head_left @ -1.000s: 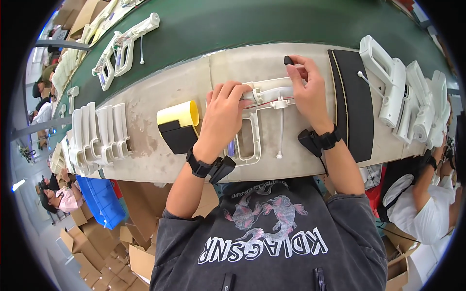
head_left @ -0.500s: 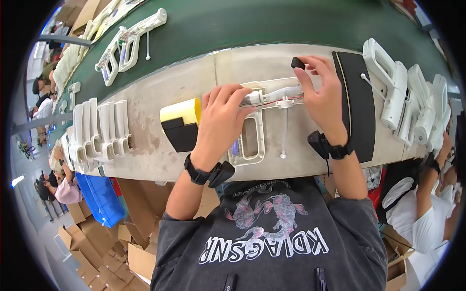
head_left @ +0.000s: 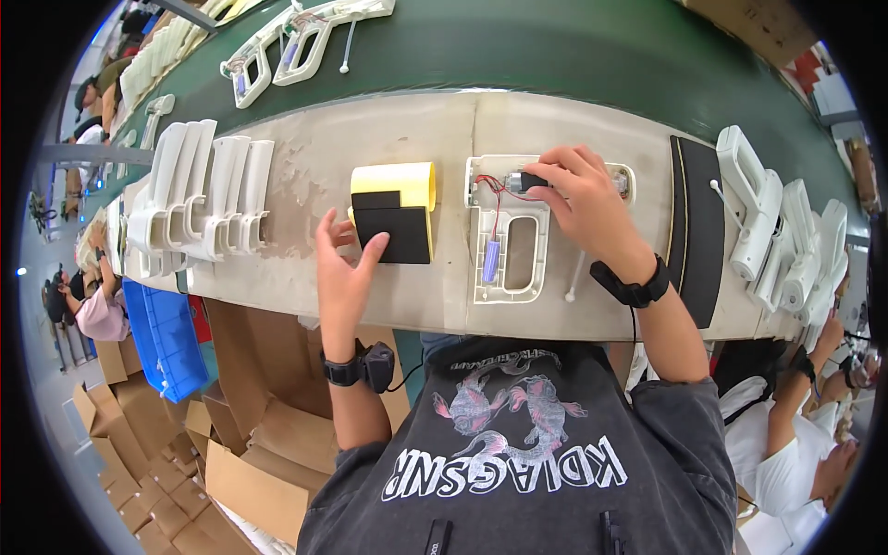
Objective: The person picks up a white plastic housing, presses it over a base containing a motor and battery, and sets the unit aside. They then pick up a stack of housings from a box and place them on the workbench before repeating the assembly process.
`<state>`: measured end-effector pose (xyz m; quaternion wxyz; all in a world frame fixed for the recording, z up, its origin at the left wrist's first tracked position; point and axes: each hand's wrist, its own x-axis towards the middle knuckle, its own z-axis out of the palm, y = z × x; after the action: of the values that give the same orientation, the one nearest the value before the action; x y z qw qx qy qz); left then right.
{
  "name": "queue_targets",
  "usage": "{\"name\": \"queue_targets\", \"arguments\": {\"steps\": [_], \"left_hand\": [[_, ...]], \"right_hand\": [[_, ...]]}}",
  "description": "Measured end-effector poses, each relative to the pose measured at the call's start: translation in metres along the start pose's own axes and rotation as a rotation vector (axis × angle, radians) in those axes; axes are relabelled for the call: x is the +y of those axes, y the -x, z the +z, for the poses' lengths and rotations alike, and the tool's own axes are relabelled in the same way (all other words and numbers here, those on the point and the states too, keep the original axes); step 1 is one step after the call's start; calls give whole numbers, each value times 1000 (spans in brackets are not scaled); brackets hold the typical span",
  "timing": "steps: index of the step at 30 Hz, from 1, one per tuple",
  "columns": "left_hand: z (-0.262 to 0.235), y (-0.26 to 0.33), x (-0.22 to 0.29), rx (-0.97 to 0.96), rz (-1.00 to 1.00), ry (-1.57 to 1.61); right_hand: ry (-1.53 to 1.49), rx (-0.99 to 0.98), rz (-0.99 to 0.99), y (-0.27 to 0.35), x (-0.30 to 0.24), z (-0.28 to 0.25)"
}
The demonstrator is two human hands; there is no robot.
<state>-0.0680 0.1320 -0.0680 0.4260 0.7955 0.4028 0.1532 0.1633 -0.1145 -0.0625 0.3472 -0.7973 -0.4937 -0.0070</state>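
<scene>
A white plastic half shell with a handle loop point(head_left: 541, 277) lies on the bench in front of me. In it are red wires, a small silver motor point(head_left: 514, 182) and a purple cylindrical cell point(head_left: 491, 262). My right hand point(head_left: 592, 199) pinches a small black foam piece point(head_left: 534, 181) against the motor and covers part of the shell. To the left lies a black foam sheet point(head_left: 398, 236) on curled yellow backing paper point(head_left: 393, 176). My left hand point(head_left: 344, 273) is at its left edge, fingers apart, thumb over the black sheet, holding nothing.
Several white curved shells point(head_left: 194, 190) stand at the left of the bench. A long black foam strip point(head_left: 698, 231) and several white housings point(head_left: 749, 194) lie right. Partly assembled shells point(head_left: 310, 46) sit on the green conveyor point(head_left: 518, 55). A blue bin point(head_left: 166, 342) and cartons are below left.
My left hand has left the shell and moved to the black foam sheet. My right hand has lowered the black foam piece onto the motor. The view has shifted.
</scene>
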Motion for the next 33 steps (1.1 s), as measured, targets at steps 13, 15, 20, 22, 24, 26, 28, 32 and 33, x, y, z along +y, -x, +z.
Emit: {"name": "queue_targets", "arguments": {"steps": [13, 15, 20, 22, 24, 26, 28, 32, 33], "left_hand": [[-8, 40, 38, -218, 49, 551], [-12, 53, 47, -278, 71, 491], [-22, 75, 59, -335, 113, 441], [-29, 81, 50, -339, 164, 374], [-36, 82, 43, -391, 258, 293], [-39, 82, 37, -444, 354, 214], [-38, 82, 32, -556, 360, 241], [-58, 85, 25, -563, 55, 492], [-58, 83, 24, -480, 51, 534]], "right_hand": [[-349, -40, -38, -9, -72, -14], [-367, -32, -90, -16, -91, -2], [-638, -202, -63, -24, -104, 17], [-666, -257, -60, -22, -106, 15], [-793, -434, -48, -18, -102, 15], [-817, -539, 15, -17, -101, 6], [-742, -522, -75, -11, -97, 1], [-288, -198, -171, -16, -61, -19], [-227, -226, -209, -13, -57, -22]]}}
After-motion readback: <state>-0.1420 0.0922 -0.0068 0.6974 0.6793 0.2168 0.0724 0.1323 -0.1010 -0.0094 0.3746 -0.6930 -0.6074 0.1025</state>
